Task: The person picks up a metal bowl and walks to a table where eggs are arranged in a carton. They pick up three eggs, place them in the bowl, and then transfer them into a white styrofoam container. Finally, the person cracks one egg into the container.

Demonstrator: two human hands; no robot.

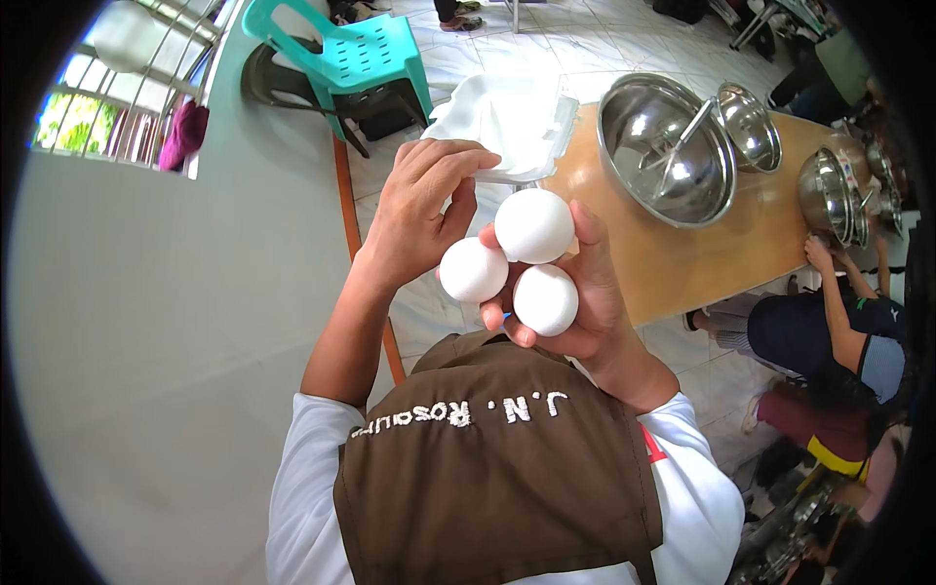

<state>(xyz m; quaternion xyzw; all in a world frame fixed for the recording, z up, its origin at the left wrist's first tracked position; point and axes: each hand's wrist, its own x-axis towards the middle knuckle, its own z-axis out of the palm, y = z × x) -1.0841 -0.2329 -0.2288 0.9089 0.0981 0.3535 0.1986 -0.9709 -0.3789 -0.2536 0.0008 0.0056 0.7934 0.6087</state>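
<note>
Three white eggs (pixel 534 226) rest in my right hand (pixel 585 285), its palm turned up and fingers spread around them. One egg is at the upper side, one at the left and one nearest me. Just left of them is my left hand (pixel 431 190), fingers bent and thumb apart, with no object seen in it. Its fingertips overlap the near edge of a white foam container (pixel 504 131); whether they touch it is unclear. Right of the container, a large steel mixing bowl (pixel 636 175) stands on a wooden table (pixel 673 270), with a wire whisk (pixel 684 139) inside.
A smaller steel bowl (pixel 753 135) adjoins the large one; more bowls (pixel 823 194) stand at the table's far right, where another person's hands (pixel 819 252) reach in. A wall (pixel 219 292) is on my left. A green plastic chair (pixel 373 55) stands beyond it. Other people sit at right.
</note>
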